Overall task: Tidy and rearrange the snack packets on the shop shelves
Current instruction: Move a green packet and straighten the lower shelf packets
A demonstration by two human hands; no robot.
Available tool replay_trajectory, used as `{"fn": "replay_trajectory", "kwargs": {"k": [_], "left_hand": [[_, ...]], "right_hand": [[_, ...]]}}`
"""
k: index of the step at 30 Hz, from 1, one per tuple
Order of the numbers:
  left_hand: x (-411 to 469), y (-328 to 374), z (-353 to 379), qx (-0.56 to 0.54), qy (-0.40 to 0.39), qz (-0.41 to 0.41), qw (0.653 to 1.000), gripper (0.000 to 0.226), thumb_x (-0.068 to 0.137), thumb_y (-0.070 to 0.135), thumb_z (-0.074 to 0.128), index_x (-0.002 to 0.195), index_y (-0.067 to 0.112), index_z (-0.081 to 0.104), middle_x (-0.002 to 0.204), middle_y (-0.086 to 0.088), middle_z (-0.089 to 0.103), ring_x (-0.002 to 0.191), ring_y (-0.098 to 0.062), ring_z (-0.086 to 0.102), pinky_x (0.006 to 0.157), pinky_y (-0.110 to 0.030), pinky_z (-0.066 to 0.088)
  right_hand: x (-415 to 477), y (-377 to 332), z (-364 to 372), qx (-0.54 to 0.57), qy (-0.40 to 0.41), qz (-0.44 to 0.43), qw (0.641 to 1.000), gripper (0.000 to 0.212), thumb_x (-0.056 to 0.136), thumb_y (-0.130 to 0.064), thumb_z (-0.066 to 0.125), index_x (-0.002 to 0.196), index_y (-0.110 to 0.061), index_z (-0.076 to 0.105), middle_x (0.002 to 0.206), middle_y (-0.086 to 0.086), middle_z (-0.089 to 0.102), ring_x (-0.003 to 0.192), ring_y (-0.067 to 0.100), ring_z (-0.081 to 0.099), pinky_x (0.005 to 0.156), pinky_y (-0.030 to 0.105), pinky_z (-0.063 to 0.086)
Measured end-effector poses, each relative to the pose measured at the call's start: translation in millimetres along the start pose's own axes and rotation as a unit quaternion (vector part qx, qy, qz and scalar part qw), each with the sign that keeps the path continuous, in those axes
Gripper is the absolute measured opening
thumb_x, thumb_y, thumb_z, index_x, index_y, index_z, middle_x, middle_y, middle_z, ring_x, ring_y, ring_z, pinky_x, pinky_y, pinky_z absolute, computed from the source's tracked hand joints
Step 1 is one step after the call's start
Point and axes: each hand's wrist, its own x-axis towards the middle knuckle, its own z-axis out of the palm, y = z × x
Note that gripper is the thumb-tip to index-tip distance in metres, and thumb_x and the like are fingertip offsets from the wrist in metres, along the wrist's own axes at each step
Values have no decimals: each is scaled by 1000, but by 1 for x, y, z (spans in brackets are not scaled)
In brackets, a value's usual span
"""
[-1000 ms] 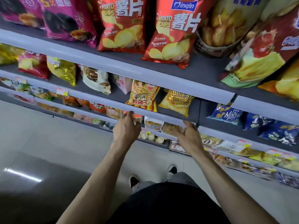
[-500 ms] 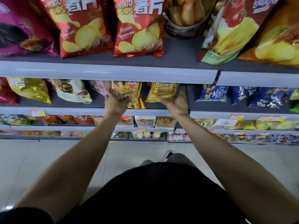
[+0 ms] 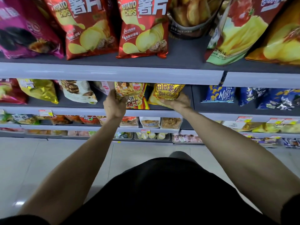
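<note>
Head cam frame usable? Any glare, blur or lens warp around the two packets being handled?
Head view: usable. The orange packet in the left hand and the gold packet in the right hand are fairly sharp, print readable. Head view: corners stretched by the wide-angle lens; bottom shelves soft; one small lamp reflection on the floor.

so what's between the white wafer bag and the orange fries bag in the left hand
In the head view, a pale pink packet sits between the white wafer bag and the orange fries bag, partly hidden by the left hand.
</note>
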Motion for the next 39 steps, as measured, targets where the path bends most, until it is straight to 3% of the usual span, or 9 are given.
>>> {"fn": "replay_trajectory", "kwargs": {"k": [4,9,17,22,29,33,36,38,39], "left_hand": [[-17,-13,-20,-38,21,-1,999,39,91,33,80,122,13,66,111,-4,76,99,-27,69,86,-40,56],[-50,-35,-46,-42,60,-7,997,38,92,31,79,124,12,67,107,4,70,95,-15,60,79,-31,43],[-82,-63,-72,-57,95,-43,993,36,90,28,81,121,12,70,101,2,71,92,-16,62,79,-30,46],[-86,-65,-78,-40,95,-38,994,42,91,30,81,126,12,68,107,-2,72,95,-16,62,81,-29,44],[-78,-41,-68,-16,48,-2,999,48,91,36,80,130,13,66,113,-2,76,95,-17,65,80,-32,48],[-76,-13,-43,-36,-9,11,999,46,91,39,81,129,17,66,108,5,75,90,-8,68,76,-26,53],[-79,4,-22,-30,-39,40,998,47,90,45,80,126,18,68,109,4,78,99,-19,73,78,-32,54],[-80,15,-8,-16,-54,55,997,48,90,47,80,125,17,68,102,5,76,99,-22,72,76,-31,49],[-80,21,-1,-12,-61,56,997,51,90,48,80,127,16,67,99,5,74,98,-22,71,75,-31,48]], "right_hand": [[3,-1,-9,-3,-22,13,1000,139,8,-91,79,130,-27,60,136,4,63,130,30,56,110,44,49],[-37,-21,-12,37,-74,-40,996,87,55,-40,102,128,-23,58,127,-1,71,117,21,65,106,36,51],[-45,-57,51,14,-106,-86,991,105,44,-64,93,137,-31,54,136,-1,67,129,26,60,110,40,50],[-51,-71,76,-12,-95,-87,992,78,79,-52,84,144,-28,48,141,7,62,133,32,55,105,38,48],[-73,-59,59,11,-88,-113,990,63,94,-40,74,147,-17,49,145,7,61,134,29,57,107,36,46],[-100,-34,36,34,-72,-129,988,40,102,-32,63,139,-17,56,126,-1,68,120,22,63,90,15,42],[-124,-10,21,26,-43,-142,989,30,106,-34,56,132,-20,59,110,-7,65,101,14,61,70,-5,33],[-133,6,18,33,-39,-153,987,30,104,-40,59,127,-22,60,110,-5,69,100,15,66,80,6,45],[-134,12,18,42,-43,-151,987,33,101,-45,61,126,-24,60,112,-4,69,101,15,67,86,22,53]]}}
